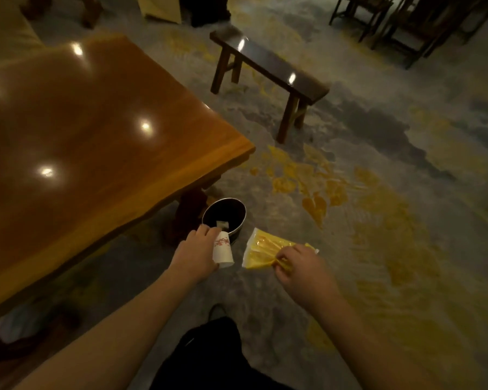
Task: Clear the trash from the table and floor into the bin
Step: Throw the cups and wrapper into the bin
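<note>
In the head view, the left hand [197, 250] at lower centre of the frame is wrapped around a white paper cup [223, 252], tilted with its mouth toward the camera. The cup carries a small red print, too blurred to read. The right hand [302, 270], just right of it, pinches a yellow plastic wrapper [265, 250] by a bunched end; any writing on the wrapper cannot be made out.

Just above the cup sits the bin [224, 218], a dark round can with a pale rim, standing on the floor [378, 164] beside the table leg [188, 212]. A pale scrap lies inside it; what it is cannot be told.

The glossy wooden table [96, 136] fills the left of the frame, its far side cut off. A dark bench [268, 66] stands at upper centre. Under the table at lower left, something pale is too dim to identify.
</note>
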### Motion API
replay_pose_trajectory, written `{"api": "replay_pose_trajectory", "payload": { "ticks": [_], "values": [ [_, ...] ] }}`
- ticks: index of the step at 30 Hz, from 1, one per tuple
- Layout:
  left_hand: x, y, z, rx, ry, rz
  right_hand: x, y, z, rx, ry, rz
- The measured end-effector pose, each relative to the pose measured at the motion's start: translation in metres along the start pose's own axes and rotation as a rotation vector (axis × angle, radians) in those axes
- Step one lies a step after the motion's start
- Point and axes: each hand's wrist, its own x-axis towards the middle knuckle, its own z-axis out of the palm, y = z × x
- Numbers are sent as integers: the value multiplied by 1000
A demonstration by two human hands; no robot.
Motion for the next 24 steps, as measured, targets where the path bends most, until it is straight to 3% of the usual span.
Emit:
{"api": "replay_pose_trajectory", "payload": {
  "ticks": [11, 19, 24],
  "values": [
    [89, 17, 13, -172, -83, -301, 152, 67, 11, -22, -245, -168],
    [147, 28, 48, -298, -41, -668, 285, 115, 52, -73, -507, -400],
    [185, 41, 83, -390, -18, -893, 354, 140, 78, -45, -643, -421]
  ]
}}
